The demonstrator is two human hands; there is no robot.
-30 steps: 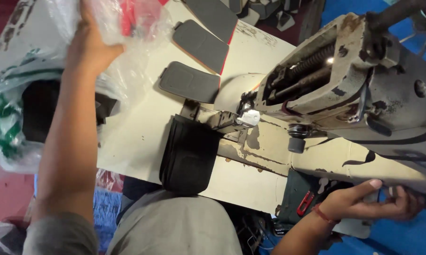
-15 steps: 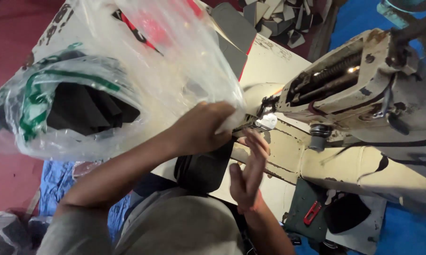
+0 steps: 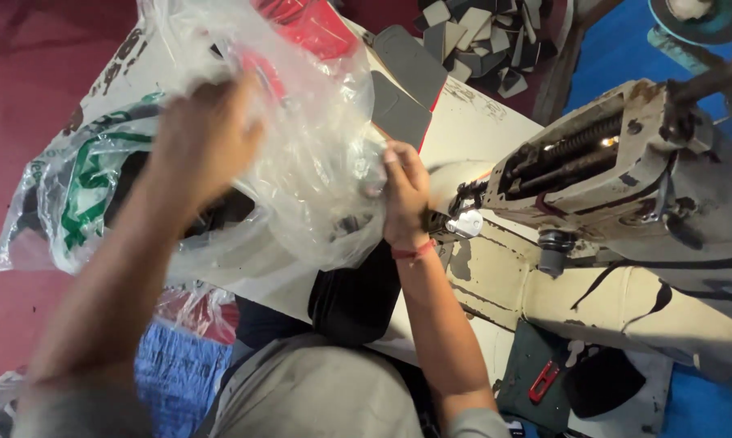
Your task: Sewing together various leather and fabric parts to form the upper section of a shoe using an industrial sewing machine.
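Note:
A large clear plastic bag (image 3: 301,146) with green and red print hangs over the left part of the white table (image 3: 479,122). My left hand (image 3: 208,142) grips it high up, bunching the film. At the bag's right edge, just left of the sewing machine's needle area (image 3: 463,221), my right hand (image 3: 405,195) pinches the plastic. Dark pieces show through the bag at its lower left. A black fabric piece (image 3: 354,296) hangs off the table's near edge below my right wrist.
A worn cream sewing machine (image 3: 609,178) fills the right side. Grey cut pieces (image 3: 410,69) lie on the table behind the bag, with a heap of several more (image 3: 483,36) farther back. Red snips (image 3: 544,381) rest on a dark green pad. Blue cloth lies by my knee.
My right hand came up from the lower right to the bag's edge. The bag has been pulled down and across the table, and my left hand has shifted its grip on it.

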